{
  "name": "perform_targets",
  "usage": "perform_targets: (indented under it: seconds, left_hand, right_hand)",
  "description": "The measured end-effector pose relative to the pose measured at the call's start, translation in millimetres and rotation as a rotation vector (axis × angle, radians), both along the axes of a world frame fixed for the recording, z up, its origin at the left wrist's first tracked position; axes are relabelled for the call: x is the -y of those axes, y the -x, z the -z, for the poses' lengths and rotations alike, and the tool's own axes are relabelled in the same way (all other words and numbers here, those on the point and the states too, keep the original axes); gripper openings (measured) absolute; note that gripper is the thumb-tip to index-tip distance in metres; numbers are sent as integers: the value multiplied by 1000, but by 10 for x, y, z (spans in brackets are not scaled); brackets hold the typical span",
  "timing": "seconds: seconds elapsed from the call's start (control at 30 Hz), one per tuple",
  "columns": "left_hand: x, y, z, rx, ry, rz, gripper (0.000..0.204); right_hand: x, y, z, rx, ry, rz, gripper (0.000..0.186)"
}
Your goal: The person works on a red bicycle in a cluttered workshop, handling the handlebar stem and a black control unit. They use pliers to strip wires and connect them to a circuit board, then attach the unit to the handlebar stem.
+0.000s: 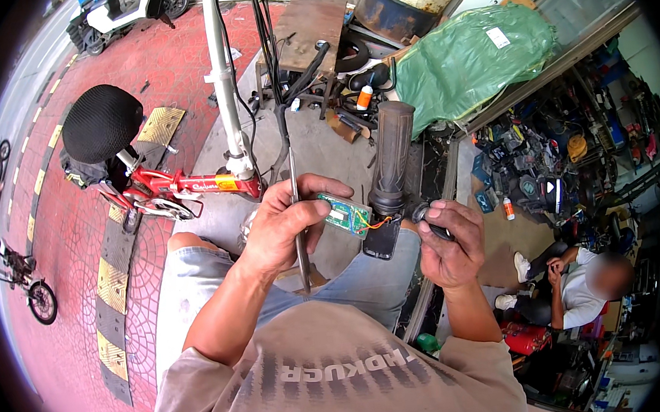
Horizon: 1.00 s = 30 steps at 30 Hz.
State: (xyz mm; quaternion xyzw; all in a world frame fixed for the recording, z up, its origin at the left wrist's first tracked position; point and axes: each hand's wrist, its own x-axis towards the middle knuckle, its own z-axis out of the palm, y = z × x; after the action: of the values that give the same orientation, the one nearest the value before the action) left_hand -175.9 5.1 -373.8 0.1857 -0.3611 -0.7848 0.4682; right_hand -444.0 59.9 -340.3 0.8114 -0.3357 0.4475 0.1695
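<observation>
My left hand (289, 216) is closed, pinching a small green circuit board (346, 216) in a thin casing between thumb and fingers. A long, thin metal tool (303, 265) also runs through that hand, its ends showing above and below the fingers. Orange and yellow wires (377, 224) leave the board's right end toward my right hand (455, 243). The right fingers are closed round a small black part (421, 213), mostly covered by them. Between the hands stands a dark rubber handlebar grip (391, 152), with a flat black piece (381, 247) below it.
A red folding bicycle (198, 184) with a black saddle (102, 124) stands at left. Green plastic sheeting (473, 62), a wooden table (306, 28) and a rusty drum (404, 5) are ahead. Piled parts (540, 153) and a seated person (581, 295) are at right.
</observation>
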Motion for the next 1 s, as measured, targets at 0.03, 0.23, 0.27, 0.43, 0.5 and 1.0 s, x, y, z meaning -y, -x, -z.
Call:
perform_targets:
  seconds: [0.03, 0.23, 0.27, 0.43, 0.5, 1.0]
  left_hand:
    - [-1, 3, -16, 8, -1, -1, 30]
    - [-27, 6, -69, 129, -3, -15, 32]
    - [-25, 31, -41, 72, -5, 4, 32]
    - [-79, -2, 49, 61, 10, -10, 28]
    - [-88, 13, 71, 56, -17, -19, 30]
    - [22, -8, 192, -11, -101, -45, 36]
  right_hand:
    - [2, 8, -3, -4, -5, 3, 25]
    - [-35, 26, 30, -8, -36, 27, 23]
    - [-52, 45, 30, -14, -42, 39, 22]
    - [-56, 22, 87, 0, -71, 7, 21]
    - [-54, 4, 62, 4, -85, 3, 22]
    - [-57, -37, -24, 17, -133, 13, 24]
